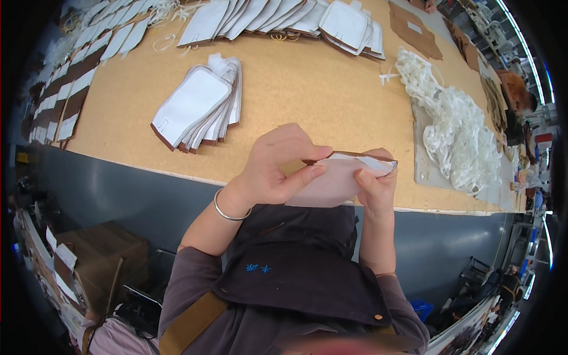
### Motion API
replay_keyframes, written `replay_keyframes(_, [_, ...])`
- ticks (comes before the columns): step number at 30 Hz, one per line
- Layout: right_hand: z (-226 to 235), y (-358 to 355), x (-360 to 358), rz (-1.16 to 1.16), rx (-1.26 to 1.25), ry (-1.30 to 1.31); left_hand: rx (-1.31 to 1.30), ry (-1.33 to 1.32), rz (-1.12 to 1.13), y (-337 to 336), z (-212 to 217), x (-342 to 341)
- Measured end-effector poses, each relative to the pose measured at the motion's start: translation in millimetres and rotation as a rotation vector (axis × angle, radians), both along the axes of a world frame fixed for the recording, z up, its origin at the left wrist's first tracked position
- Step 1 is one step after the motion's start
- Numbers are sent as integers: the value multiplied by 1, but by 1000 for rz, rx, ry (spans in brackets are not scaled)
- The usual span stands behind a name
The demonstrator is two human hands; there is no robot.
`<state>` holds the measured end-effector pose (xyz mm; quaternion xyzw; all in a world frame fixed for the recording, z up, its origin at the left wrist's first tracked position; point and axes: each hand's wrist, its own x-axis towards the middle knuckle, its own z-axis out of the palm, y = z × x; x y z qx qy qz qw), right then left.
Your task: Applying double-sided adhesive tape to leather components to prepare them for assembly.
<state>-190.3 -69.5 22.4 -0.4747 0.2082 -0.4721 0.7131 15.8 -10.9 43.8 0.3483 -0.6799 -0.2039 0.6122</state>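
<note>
I hold a flat white cut piece [337, 180] with a brown edge just over the near edge of the tan worktable [307, 89]. My left hand [278, 165], with a silver bangle at the wrist, pinches its left side between thumb and fingers. At its right end my right hand [376, 186] grips the piece, thumb on the near face. Its top edge is bent open a little between the two hands.
A fanned stack of similar white pieces [198, 106] lies on the table to the left. More such pieces [278, 18] are spread along the far edge. A heap of white straps [458, 130] sits on the right. A cardboard box [97, 257] stands below left.
</note>
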Motion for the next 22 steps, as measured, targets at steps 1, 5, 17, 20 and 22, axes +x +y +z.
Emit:
replay_keyframes(1, [0, 0, 1, -1, 5, 2, -123, -172, 78, 1, 3, 1])
replay_keyframes(5, [-1, -2, -1, 49, -31, 13, -136, -178, 64, 6, 3, 3])
replay_keyframes(17, [6, 0, -7, 80, -53, 91, 209, 75, -169, 3, 15, 1])
replay_keyframes(20, [6, 2, -7, 37, -71, 125, 48, -171, -7, 4, 16, 1])
replay_keyframes(22, [3, 2, -10, 34, -94, 170, -75, -283, 81, 6, 11, -1])
